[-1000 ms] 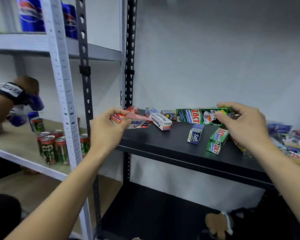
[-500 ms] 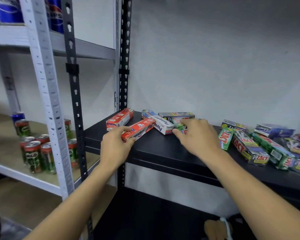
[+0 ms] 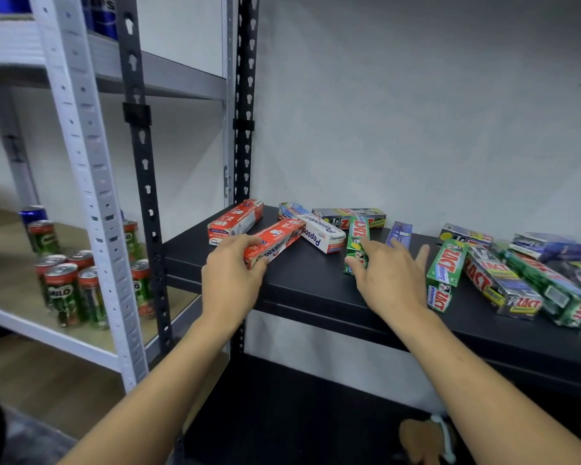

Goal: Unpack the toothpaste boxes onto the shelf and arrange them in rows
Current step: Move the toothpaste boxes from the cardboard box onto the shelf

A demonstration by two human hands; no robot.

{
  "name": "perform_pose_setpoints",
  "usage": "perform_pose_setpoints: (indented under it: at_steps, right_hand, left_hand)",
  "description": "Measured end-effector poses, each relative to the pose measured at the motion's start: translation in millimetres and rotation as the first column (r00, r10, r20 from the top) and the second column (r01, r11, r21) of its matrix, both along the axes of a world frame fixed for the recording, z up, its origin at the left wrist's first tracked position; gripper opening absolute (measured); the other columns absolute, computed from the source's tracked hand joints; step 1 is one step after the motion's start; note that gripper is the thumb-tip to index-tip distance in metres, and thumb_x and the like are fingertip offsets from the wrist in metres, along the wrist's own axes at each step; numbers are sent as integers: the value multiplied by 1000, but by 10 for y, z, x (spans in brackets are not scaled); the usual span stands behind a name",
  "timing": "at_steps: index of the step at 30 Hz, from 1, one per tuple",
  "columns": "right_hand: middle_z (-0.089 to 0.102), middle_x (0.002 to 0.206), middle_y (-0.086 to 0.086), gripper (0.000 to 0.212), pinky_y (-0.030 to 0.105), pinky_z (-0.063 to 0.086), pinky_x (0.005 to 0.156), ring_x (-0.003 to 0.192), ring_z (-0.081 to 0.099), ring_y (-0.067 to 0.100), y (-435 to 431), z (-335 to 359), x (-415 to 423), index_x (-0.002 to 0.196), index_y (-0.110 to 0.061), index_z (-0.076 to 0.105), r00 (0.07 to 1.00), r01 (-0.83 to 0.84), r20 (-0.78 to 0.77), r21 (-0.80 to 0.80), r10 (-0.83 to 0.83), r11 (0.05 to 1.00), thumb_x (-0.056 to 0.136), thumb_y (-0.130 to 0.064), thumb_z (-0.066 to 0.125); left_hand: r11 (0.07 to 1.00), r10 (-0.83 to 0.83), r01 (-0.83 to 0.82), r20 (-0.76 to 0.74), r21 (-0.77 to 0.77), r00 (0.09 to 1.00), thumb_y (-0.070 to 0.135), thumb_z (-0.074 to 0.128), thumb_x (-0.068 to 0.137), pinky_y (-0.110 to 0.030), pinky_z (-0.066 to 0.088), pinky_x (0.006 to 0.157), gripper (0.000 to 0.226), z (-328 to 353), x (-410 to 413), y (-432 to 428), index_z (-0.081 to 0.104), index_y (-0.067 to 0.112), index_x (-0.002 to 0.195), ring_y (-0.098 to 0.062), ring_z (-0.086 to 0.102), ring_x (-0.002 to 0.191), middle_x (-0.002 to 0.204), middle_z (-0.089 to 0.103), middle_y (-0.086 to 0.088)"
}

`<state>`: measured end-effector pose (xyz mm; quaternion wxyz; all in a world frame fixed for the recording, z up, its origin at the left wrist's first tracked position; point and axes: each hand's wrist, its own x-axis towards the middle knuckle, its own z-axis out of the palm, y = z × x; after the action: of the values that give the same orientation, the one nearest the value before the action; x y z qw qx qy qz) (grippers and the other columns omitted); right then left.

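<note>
Toothpaste boxes lie on a black shelf (image 3: pixel 309 290). My left hand (image 3: pixel 230 276) grips the near end of a red Pepsodent box (image 3: pixel 277 241) that rests on the shelf, angled away to the right. A second red box (image 3: pixel 233 221) lies behind it by the upright. A white Pepsodent box (image 3: pixel 322 232) lies in the middle. My right hand (image 3: pixel 391 276) rests on the near end of a small green Zact box (image 3: pixel 358 236), thumb and forefinger on it, other fingers spread. More green Zact boxes (image 3: pixel 446 266) lie jumbled at the right.
A black slotted upright (image 3: pixel 245 129) stands at the shelf's left rear corner. To the left, a white rack (image 3: pixel 91 182) holds Milo cans (image 3: pixel 64 290) on a wooden board, with Pepsi cans above. A lower black shelf lies beneath.
The red box has come down from the air onto the shelf under my left hand. My right hand left the large pile at the right and now touches the small green box.
</note>
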<state>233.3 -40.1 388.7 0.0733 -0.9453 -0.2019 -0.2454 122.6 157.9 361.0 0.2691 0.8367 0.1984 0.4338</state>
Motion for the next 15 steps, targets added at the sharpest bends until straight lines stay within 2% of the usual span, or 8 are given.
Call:
perform_pose_setpoints:
  at_steps: [7, 11, 15]
  right_hand:
    - [62, 126, -4, 46, 61, 17, 115, 128, 44, 32, -11, -48, -8, 137, -25, 50, 998, -49, 43, -1, 49, 999, 98, -48, 44]
    - [59, 130, 1, 55, 55, 21, 115, 123, 45, 36, -58, -12, -92, 142, -23, 45, 995, -78, 51, -98, 83, 992, 93, -48, 53]
    - [59, 130, 2, 57, 49, 28, 112, 119, 46, 35, -123, 44, -275, 140, -22, 47, 987, -146, 51, -88, 150, 985, 90, -49, 56]
  left_hand:
    - [999, -32, 33, -31, 39, 999, 22, 72, 89, -30, 44, 97, 41, -50, 4, 1, 62, 18, 128, -17, 53, 123, 138, 54, 0]
    - [972, 66, -48, -70, 231, 995, 24, 70, 86, -48, 35, 108, 40, -14, -71, -86, 64, 22, 125, -23, 44, 131, 144, 49, 1]
    - [928, 67, -45, -47, 370, 997, 30, 69, 84, -47, 30, 112, 38, 98, -131, -214, 66, 20, 120, -25, 44, 132, 142, 53, -1]
